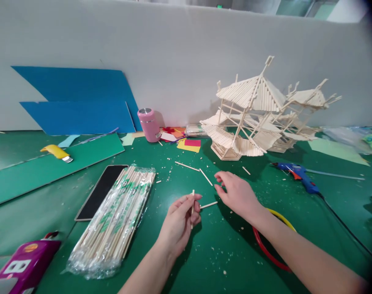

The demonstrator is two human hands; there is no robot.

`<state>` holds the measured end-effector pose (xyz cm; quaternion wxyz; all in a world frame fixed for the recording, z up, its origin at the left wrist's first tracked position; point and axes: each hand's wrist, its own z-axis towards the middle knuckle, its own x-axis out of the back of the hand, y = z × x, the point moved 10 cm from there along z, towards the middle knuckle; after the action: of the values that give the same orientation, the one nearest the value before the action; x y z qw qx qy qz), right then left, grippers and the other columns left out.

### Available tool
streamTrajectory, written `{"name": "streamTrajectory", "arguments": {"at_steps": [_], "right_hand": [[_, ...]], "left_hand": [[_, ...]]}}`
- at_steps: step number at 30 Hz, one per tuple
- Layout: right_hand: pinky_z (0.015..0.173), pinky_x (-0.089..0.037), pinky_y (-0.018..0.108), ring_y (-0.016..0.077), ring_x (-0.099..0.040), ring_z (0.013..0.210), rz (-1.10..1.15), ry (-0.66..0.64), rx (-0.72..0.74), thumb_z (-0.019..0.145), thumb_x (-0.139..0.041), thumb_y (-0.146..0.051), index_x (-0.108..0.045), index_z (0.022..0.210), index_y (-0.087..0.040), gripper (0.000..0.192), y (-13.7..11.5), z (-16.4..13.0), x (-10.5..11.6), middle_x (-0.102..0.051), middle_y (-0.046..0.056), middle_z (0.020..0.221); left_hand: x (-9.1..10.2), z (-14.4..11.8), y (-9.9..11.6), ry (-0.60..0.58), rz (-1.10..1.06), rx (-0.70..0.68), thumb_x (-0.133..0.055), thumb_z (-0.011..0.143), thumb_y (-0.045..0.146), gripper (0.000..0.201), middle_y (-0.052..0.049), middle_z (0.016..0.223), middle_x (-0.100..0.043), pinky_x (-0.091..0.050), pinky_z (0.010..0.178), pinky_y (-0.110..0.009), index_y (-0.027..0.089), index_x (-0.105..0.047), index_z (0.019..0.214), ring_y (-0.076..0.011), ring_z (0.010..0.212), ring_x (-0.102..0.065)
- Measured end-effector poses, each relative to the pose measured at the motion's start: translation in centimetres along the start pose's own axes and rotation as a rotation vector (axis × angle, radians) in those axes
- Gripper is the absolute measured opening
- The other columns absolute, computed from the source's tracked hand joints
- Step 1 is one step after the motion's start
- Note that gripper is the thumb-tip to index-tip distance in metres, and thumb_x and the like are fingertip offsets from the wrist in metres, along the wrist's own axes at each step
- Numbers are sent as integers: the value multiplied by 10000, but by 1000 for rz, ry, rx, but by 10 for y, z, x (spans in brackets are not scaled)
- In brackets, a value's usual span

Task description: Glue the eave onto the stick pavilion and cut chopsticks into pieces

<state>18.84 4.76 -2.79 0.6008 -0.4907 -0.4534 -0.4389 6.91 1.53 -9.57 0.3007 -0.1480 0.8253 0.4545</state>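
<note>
Two hands at mid-bench, one short stick held upright between them and the model.

We pinch a short stick (pixel 192 206) in our left hand (pixel 180 222), thumb and fingertips closed on it so it stands upright with both ends free, which keeps it easy to inspect and turn. Our right hand (pixel 236 194) hovers just beside it with fingers spread and holding nothing, palm down over loose sticks (pixel 208 192) that lie scattered on the green bench (pixel 51 204) within easy reach. A wrapped bundle (pixel 118 220) of longer sticks lies toward the near left edge, next to a dark phone (pixel 100 192). The stick model (pixel 253 118) stands at the far edge against the wall, out of the hands' way, and a blue glue gun (pixel 297 173) rests to its right, its cord trailing toward the near right corner.
</note>
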Motion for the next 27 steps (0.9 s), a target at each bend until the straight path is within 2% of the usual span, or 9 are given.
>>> {"name": "streamTrajectory", "arguments": {"at_steps": [3,6,9,11,15,19,21,24,27], "right_hand": [[689,-454,286,184,-581,806,-36,-76,9,791,-519,-198,-536,946,-132,169,-9,31,-26,-608,75,877],[689,-476,332,171,-582,796,-65,-170,-16,824,-521,-255,-542,977,-114,209,-7,47,-49,-591,68,927],[708,-484,354,165,-575,834,-57,-223,-40,843,-498,-283,-520,1042,-130,252,-2,54,-58,-562,61,1017],[698,-478,349,169,-577,814,-33,-224,-44,836,-507,-268,-539,995,-122,218,1,53,-54,-579,60,962],[662,-426,287,173,-566,756,92,-163,4,811,-479,-163,-551,821,-144,75,-2,40,-30,-590,48,794],[570,-393,189,101,-525,657,280,-163,99,883,-354,-226,-510,826,-183,172,-18,9,-9,-561,-9,749],[502,-365,175,89,-488,588,419,-218,121,906,-298,-292,-501,792,-181,258,-29,-9,-9,-522,-26,672],[469,-319,179,85,-426,544,713,-320,105,896,-326,-322,-472,681,-178,297,-46,-31,-19,-440,-45,596],[501,-309,197,93,-418,559,710,-251,84,881,-368,-257,-469,623,-174,289,-54,-39,-24,-432,-43,583]], "left_hand": [[4,9,0,-12,-41,-21,-574,753,216,156,0,585,-517,-314,472,-183,71,-613,794,-36,447,-399],[9,11,-3,-26,-56,7,-594,737,209,136,-19,619,-550,-367,512,-197,83,-613,785,-55,484,-456],[12,10,-5,-28,-61,44,-602,731,210,123,-40,672,-586,-417,551,-230,102,-607,788,-90,535,-523],[14,9,-6,-22,-64,62,-609,724,197,113,-51,696,-603,-444,576,-247,106,-604,790,-110,570,-558],[17,7,-5,-9,-64,73,-604,725,172,93,-63,710,-620,-481,614,-269,104,-597,788,-130,601,-595],[15,5,-6,-34,-50,78,-592,741,200,105,-63,683,-626,-492,621,-270,101,-598,773,-133,596,-602],[12,4,-5,-39,-41,56,-597,740,206,106,-60,689,-628,-493,652,-276,104,-607,768,-137,639,-603],[10,0,-2,-23,-22,7,-629,713,214,110,-53,745,-632,-490,684,-287,114,-631,759,-136,695,-591],[9,-3,-2,-2,13,-12,-672,666,234,154,-44,752,-630,-476,631,-237,122,-657,771,-108,653,-565]]}}
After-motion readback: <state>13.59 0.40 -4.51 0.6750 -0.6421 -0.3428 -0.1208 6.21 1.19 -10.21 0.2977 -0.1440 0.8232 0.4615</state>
